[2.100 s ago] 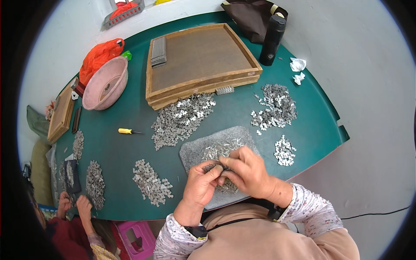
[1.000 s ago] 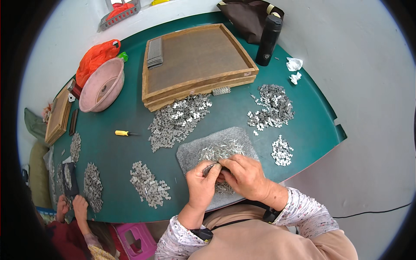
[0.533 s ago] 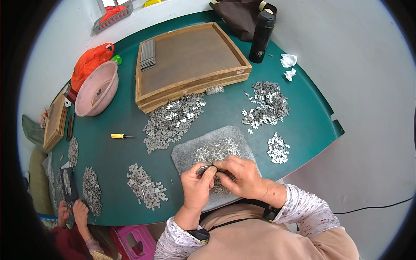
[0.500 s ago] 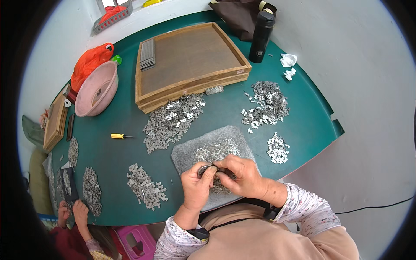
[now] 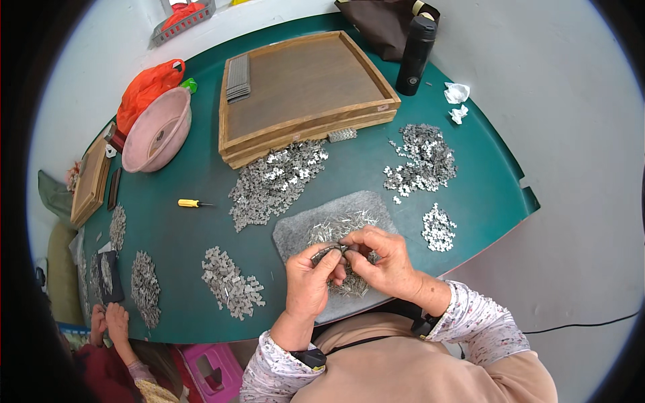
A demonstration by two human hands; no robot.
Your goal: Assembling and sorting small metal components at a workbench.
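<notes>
My left hand (image 5: 306, 285) is closed around a short dark strip of linked metal pieces (image 5: 324, 254), pinching it between thumb and fingers. At the strip's right end, the thumb and fingertips of my right hand (image 5: 390, 265) are pressed together; any small part between them is hidden. Both hands are over a grey felt mat (image 5: 289, 232), on which thin silvery pins (image 5: 353, 220) lie in a loose heap. Small flat metal links are heaped beyond the mat (image 5: 275, 188), to its left (image 5: 232, 285) and to its right (image 5: 439, 228).
Stacked wooden trays (image 5: 302, 138) stand at the back, beside a black flask (image 5: 416, 57). A yellow-handled screwdriver (image 5: 191, 203), a pink basin (image 5: 161, 138) and another link heap (image 5: 424, 161) share the green table (image 5: 181, 248). At lower left are a co-worker's hands (image 5: 115, 322).
My right hand's fingertips have come closer together at the strip's end. The strip stays in my left hand. The whole view has shifted slightly, and the co-worker's hands have moved closer together.
</notes>
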